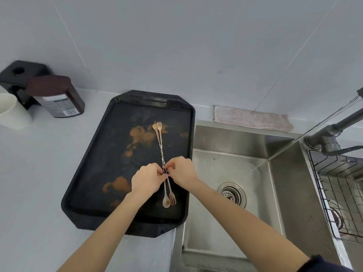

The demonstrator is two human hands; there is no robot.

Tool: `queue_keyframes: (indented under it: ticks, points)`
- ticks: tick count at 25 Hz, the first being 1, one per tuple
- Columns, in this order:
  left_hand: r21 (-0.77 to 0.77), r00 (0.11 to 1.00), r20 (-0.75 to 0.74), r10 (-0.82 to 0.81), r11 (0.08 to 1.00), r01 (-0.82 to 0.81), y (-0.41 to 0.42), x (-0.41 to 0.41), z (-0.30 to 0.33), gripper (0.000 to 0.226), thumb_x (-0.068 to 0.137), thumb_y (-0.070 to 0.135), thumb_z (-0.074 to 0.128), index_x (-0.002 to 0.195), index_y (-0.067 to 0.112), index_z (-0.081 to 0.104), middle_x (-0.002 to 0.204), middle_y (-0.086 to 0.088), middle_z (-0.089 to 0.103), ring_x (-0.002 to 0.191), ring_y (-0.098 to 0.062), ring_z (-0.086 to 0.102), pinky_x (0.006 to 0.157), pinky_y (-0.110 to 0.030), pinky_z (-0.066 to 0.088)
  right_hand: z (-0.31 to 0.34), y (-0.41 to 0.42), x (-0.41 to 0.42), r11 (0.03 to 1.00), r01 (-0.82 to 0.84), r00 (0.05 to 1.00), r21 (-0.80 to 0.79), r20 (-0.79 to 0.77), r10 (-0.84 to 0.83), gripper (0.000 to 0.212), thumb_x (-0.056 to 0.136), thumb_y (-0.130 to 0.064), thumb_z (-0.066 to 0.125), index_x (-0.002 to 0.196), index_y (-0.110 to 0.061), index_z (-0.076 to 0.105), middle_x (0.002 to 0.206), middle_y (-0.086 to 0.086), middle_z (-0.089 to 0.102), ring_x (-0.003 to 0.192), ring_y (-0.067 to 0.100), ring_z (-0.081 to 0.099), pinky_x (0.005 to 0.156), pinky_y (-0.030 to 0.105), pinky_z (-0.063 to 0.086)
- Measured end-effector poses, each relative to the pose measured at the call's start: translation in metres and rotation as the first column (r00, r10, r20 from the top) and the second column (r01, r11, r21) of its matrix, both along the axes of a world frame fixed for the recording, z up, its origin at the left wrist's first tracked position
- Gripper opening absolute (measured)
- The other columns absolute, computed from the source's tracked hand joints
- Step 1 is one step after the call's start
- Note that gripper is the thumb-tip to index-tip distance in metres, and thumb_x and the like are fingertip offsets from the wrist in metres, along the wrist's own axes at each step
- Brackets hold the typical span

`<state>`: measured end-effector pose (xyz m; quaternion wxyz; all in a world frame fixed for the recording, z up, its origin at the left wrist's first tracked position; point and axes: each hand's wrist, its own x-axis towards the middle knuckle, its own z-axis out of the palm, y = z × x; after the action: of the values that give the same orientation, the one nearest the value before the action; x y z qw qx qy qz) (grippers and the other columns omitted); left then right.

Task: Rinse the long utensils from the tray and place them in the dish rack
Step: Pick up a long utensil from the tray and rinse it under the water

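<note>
Two long twisted-stem utensils (161, 148), each with a spoon at one end and a fork at the other, lie together on the black tray (92, 193), which carries brown stains. My left hand (147, 178) and my right hand (181, 170) meet over the middle of the stems, fingertips pinched on them. The far spoon and fork ends (157, 125) and the near ones (169, 201) stick out beyond my hands. The wire dish rack (337, 185) sits in the right basin.
A steel sink (225, 146) with a round drain (232, 193) lies right of the tray. The faucet (332, 132) reaches in from the right. A pink cloth (251, 118) lies behind the sink. A dark brown canister (57, 97), a black holder (21, 75) and a white cup (11, 112) stand at the left.
</note>
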<state>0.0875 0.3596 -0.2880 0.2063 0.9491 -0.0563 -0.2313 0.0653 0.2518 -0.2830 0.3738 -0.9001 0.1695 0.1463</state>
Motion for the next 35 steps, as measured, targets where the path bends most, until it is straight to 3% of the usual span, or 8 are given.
queue_keyframes:
  ticks: [8, 11, 14, 18, 22, 26, 32, 35]
  points:
    - [-0.135, 0.997, -0.056, 0.052, 0.989, -0.059, 0.000, -0.005, 0.014, 0.016, 0.085, 0.025, 0.056, 0.097, 0.017, 0.062, 0.080, 0.000, 0.068, 0.074, -0.018, 0.061, 0.072, -0.030, 0.050, 0.008, -0.002, -0.008, 0.939, 0.194, 0.981, 0.285, -0.039, -0.191, 0.021, 0.088, -0.018, 0.053, 0.103, -0.008, 0.064, 0.107, 0.012, 0.069, 0.103, 0.023, 0.062, 0.094, 0.038, 0.051]
    - [-0.202, 1.000, -0.017, 0.009, 0.979, -0.012, -0.005, -0.013, 0.028, 0.020, 0.084, 0.024, 0.057, 0.102, 0.016, 0.062, 0.091, 0.001, 0.067, 0.079, -0.015, 0.059, 0.072, -0.027, 0.047, 0.022, -0.009, -0.016, 0.834, 0.315, 0.948, 0.453, -0.106, -0.300, 0.028, 0.090, -0.020, 0.053, 0.115, -0.007, 0.056, 0.112, 0.014, 0.066, 0.095, 0.022, 0.064, 0.081, 0.029, 0.054]
    - [-0.281, 0.999, 0.020, -0.048, 0.958, 0.052, -0.021, -0.030, 0.045, 0.023, 0.086, 0.023, 0.056, 0.105, 0.014, 0.062, 0.091, 0.001, 0.066, 0.080, -0.014, 0.059, 0.079, -0.028, 0.049, 0.038, -0.026, -0.034, 0.722, 0.382, 0.913, 0.576, -0.118, -0.390, 0.027, 0.092, -0.016, 0.051, 0.116, -0.006, 0.055, 0.099, 0.010, 0.064, 0.073, 0.011, 0.058, 0.064, 0.017, 0.048]
    - [-0.367, 0.991, 0.009, -0.136, 0.921, 0.130, -0.044, -0.059, 0.059, 0.023, 0.088, 0.021, 0.055, 0.107, 0.012, 0.062, 0.095, -0.003, 0.067, 0.083, -0.017, 0.062, 0.088, -0.031, 0.050, 0.052, -0.062, -0.061, 0.508, 0.440, 0.858, 0.741, -0.179, -0.481, 0.013, 0.090, -0.015, 0.054, 0.100, -0.011, 0.060, 0.087, -0.001, 0.062, 0.082, 0.012, 0.056, 0.066, 0.019, 0.045]
    - [-0.435, 0.982, -0.021, -0.189, 0.886, 0.162, -0.070, -0.088, 0.062, 0.018, 0.087, 0.017, 0.055, 0.101, 0.010, 0.065, 0.084, 0.001, 0.064, 0.071, -0.008, 0.058, 0.073, -0.017, 0.046, 0.065, -0.109, -0.090, 0.354, 0.427, 0.811, 0.832, -0.179, -0.557, 0.015, 0.091, -0.010, 0.052, 0.105, -0.015, 0.054, 0.083, -0.001, 0.065, 0.076, 0.010, 0.059, 0.068, 0.021, 0.045]
    - [-0.536, 0.974, -0.100, -0.204, 0.836, 0.120, -0.109, -0.114, 0.059, 0.016, 0.089, 0.011, 0.051, 0.097, 0.007, 0.064, 0.071, 0.005, 0.061, 0.055, -0.001, 0.055, 0.052, -0.005, 0.041, 0.074, -0.157, -0.121, 0.354, 0.433, 0.780, 0.829, -0.148, -0.608, 0.018, 0.090, -0.007, 0.052, 0.106, -0.015, 0.053, 0.085, -0.002, 0.065, 0.078, 0.009, 0.059, 0.068, 0.020, 0.045]
    - [-0.621, 0.977, -0.128, -0.169, 0.782, 0.054, -0.170, -0.138, 0.055, 0.014, 0.086, 0.018, 0.057, 0.075, 0.025, 0.060, 0.067, 0.006, 0.062, 0.059, -0.011, 0.057, 0.059, -0.020, 0.043, 0.083, -0.222, -0.149, 0.366, 0.451, 0.742, 0.814, -0.113, -0.661, 0.024, 0.091, -0.006, 0.050, 0.114, -0.013, 0.054, 0.087, -0.003, 0.064, 0.076, 0.008, 0.059, 0.070, 0.021, 0.045]
    - [-0.614, 0.976, -0.116, -0.184, 0.786, 0.075, -0.195, -0.144, 0.049, 0.017, 0.086, 0.017, 0.058, 0.072, 0.027, 0.058, 0.066, 0.007, 0.062, 0.056, -0.008, 0.056, 0.053, -0.015, 0.043, 0.085, -0.251, -0.153, 0.342, 0.451, 0.724, 0.824, -0.114, -0.681, 0.028, 0.091, -0.004, 0.049, 0.118, -0.008, 0.054, 0.095, -0.001, 0.065, 0.084, 0.013, 0.060, 0.070, 0.021, 0.045]
